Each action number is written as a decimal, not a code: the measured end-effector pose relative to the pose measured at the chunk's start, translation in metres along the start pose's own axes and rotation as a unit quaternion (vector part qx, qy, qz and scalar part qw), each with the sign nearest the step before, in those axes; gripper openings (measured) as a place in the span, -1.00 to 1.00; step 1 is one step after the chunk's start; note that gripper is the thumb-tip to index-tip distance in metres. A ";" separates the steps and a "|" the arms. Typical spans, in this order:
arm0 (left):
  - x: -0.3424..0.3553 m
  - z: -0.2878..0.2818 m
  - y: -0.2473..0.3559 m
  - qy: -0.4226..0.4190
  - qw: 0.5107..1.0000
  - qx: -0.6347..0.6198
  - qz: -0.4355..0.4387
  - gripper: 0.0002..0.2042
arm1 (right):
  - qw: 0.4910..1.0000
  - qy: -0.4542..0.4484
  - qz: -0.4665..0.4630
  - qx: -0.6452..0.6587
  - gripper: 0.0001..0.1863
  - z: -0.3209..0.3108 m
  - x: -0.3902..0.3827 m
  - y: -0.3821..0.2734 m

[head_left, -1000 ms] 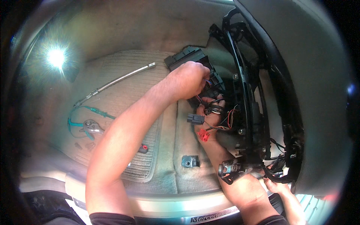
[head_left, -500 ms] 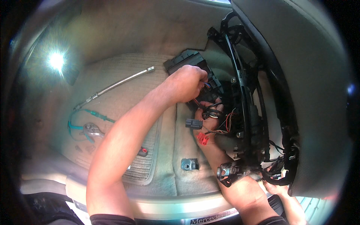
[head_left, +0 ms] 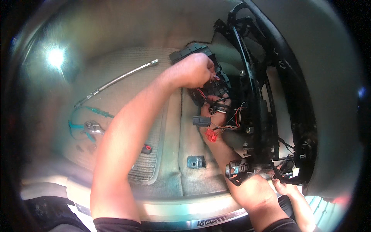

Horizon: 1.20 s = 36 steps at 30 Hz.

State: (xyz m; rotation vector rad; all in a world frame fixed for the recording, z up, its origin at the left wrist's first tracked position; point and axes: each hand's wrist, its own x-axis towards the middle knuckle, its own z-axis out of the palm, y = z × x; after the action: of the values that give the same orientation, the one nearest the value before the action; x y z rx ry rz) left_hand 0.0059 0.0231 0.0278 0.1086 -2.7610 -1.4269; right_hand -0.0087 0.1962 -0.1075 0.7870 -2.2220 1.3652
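Note:
My left hand (head_left: 197, 70) reaches over a black plastic box (head_left: 192, 52) with open slots, its fingers pinched together at the box's right part. A small pale purple bit shows at the fingertips, too small to name. Below it, my right hand (head_left: 216, 113) is curled around a bundle of dark wires (head_left: 219, 105) under the box; its fingers are partly hidden. Over my right wrist hang a dark grey connector (head_left: 201, 121) and a red connector (head_left: 211, 135), with thin red and brown wires (head_left: 232, 125) running from them.
A tilted car seat with a black metal frame (head_left: 253, 92) stands close on the right. On the carpet lie a long ratchet extension bar (head_left: 116, 82), a teal-corded tool (head_left: 92, 127) and a red-tipped handle (head_left: 147, 149). Another person's hand (head_left: 286, 187) is at the lower right.
The view has shifted slightly, so most things sit a little higher. My left fingers have moved slightly along the box and stay pinched; my right hand keeps its hold on the wires.

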 end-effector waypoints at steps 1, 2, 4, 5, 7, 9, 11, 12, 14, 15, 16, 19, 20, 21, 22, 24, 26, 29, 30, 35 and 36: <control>-0.004 -0.004 -0.002 -0.026 0.999 -0.018 -0.033 -0.85 | 1.000 0.013 -0.017 0.015 -0.76 0.007 -0.005 0.003; -0.006 -0.006 0.002 -0.030 0.999 -0.020 -0.037 -0.82 | 1.000 0.010 -0.023 0.015 -0.78 0.005 -0.005 -0.003; -0.009 -0.006 0.009 -0.051 0.996 -0.017 -0.069 -0.81 | 0.998 -0.001 0.010 0.061 -0.77 0.003 -0.006 -0.011; -0.010 -0.006 0.012 -0.060 0.995 -0.013 -0.083 -0.80 | 0.996 -0.005 0.025 0.086 -0.77 0.003 -0.006 -0.012; -0.004 -0.004 0.005 -0.065 0.993 -0.025 -0.092 -0.78 | 0.998 -0.003 -0.017 0.059 -0.75 0.001 -0.006 -0.012; -0.001 -0.003 0.005 -0.081 0.992 -0.021 -0.098 -0.77 | 0.997 -0.002 -0.013 0.080 -0.75 -0.001 -0.003 -0.016; -0.002 -0.004 0.003 -0.089 0.993 -0.006 -0.079 -0.76 | 0.997 -0.015 0.021 0.079 -0.76 0.000 -0.004 -0.014; -0.003 -0.005 0.002 -0.092 0.993 0.002 -0.068 -0.76 | 0.996 -0.021 0.038 0.079 -0.76 0.000 -0.005 -0.014; -0.003 -0.005 0.001 -0.097 0.993 -0.013 -0.066 -0.76 | 0.995 -0.007 0.026 0.092 -0.77 0.001 -0.004 -0.015; -0.002 -0.005 0.001 -0.099 0.993 -0.021 -0.064 -0.76 | 0.995 0.000 0.021 0.098 -0.77 0.000 -0.003 -0.016; -0.002 -0.004 0.000 -0.103 0.992 -0.025 -0.065 -0.76 | 0.997 0.002 0.006 0.083 -0.77 0.001 -0.002 -0.014; -0.005 -0.006 -0.002 -0.107 0.991 -0.045 -0.072 -0.76 | 0.998 0.002 -0.027 0.051 -0.76 0.003 -0.002 -0.011; -0.006 -0.006 -0.002 -0.108 0.990 -0.056 -0.070 -0.76 | 0.999 0.003 -0.032 0.043 -0.76 0.002 -0.001 -0.010; -0.006 -0.006 -0.001 -0.109 0.989 -0.067 -0.069 -0.76 | 0.999 0.004 -0.037 0.036 -0.75 0.001 -0.001 -0.010; -0.006 -0.006 0.001 -0.110 0.989 -0.071 -0.069 -0.76 | 0.999 0.004 -0.036 0.039 -0.75 0.000 0.000 -0.010; -0.009 -0.007 0.004 -0.109 0.988 -0.079 -0.073 -0.75 | 0.998 0.002 -0.034 0.050 -0.75 0.000 -0.001 -0.012; -0.009 -0.009 0.003 -0.116 0.989 -0.066 -0.064 -0.76 | 0.999 0.000 -0.025 0.043 -0.75 0.001 -0.001 -0.010; -0.013 -0.012 -0.001 -0.142 0.989 -0.037 -0.033 -0.76 | 0.999 0.010 -0.025 0.041 -0.76 0.004 -0.002 -0.008; -0.014 -0.012 -0.001 -0.155 0.987 -0.026 -0.021 -0.76 | 0.999 0.015 -0.027 0.042 -0.76 0.005 -0.002 -0.007; -0.022 -0.017 0.008 -0.146 0.989 0.011 0.003 -0.72 | 0.998 0.015 -0.028 0.054 -0.79 0.004 -0.001 -0.007; -0.024 -0.019 0.008 -0.148 0.989 0.023 0.012 -0.70 | 0.998 0.016 -0.031 0.060 -0.79 0.005 -0.001 -0.007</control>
State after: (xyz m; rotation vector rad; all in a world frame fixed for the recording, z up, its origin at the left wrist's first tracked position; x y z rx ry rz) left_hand 0.0300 0.0144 0.0455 -0.1478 -3.0151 -1.4828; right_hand -0.0039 0.1898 -0.1055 0.8630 -2.0886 1.4817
